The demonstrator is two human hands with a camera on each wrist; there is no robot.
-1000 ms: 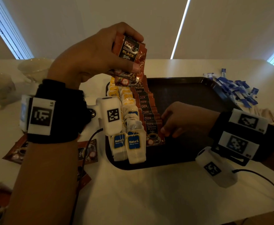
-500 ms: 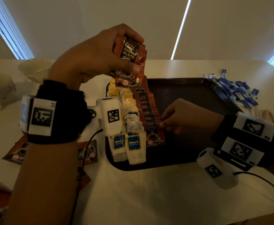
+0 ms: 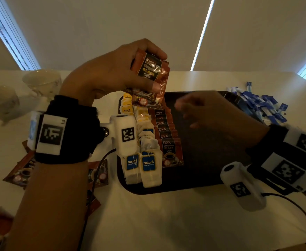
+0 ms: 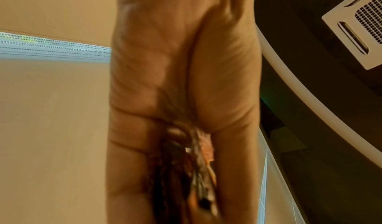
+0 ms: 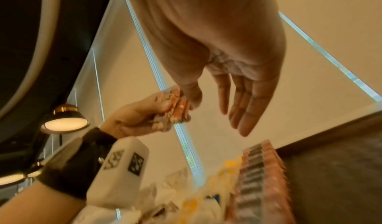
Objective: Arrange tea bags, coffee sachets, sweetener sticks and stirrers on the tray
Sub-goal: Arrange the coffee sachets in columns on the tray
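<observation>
Tabletop (image 3: pixel 148 223): carrying the dark tray (image 3: pixel 203 178) directly under both hands, its near edge lying closest to the person.
Tea bags (image 3: pixel 148 165): lying in two overlapping rows on the tray, below the left hand; two blue-labelled ones showing fully at the near end, yellow-labelled ones further back; the rest overlap too much to count.
Coffee row (image 3: pixel 168 142): sitting just right of the tea bags, below and left of the right hand; about six labels are showing.
Right hand (image 3: pixel 206 113): hovering empty above the tray, fingers straight and relaxed, reaching toward the left hand; it is blurred in the head view.
Left hand (image 3: pixel 112 73): gripping a small stack of coffee sachets (image 3: pixel 151 69) between thumb and fingers, high above the far end of the row; the number in the stack cannot be told.
Loose sachets (image 3: pixel 98 174): at least three lying on the tabletop left of and below the left wrist.
Sweetener sticks (image 3: pixel 257 105): heaped beyond the right hand, off the tray; too many and too tangled to count.
Cups (image 3: pixel 41 82): two standing far left of the left hand.
Risk: the stack is probably slippery, so pulling one sachet could drag others out onto the neat rows.
</observation>
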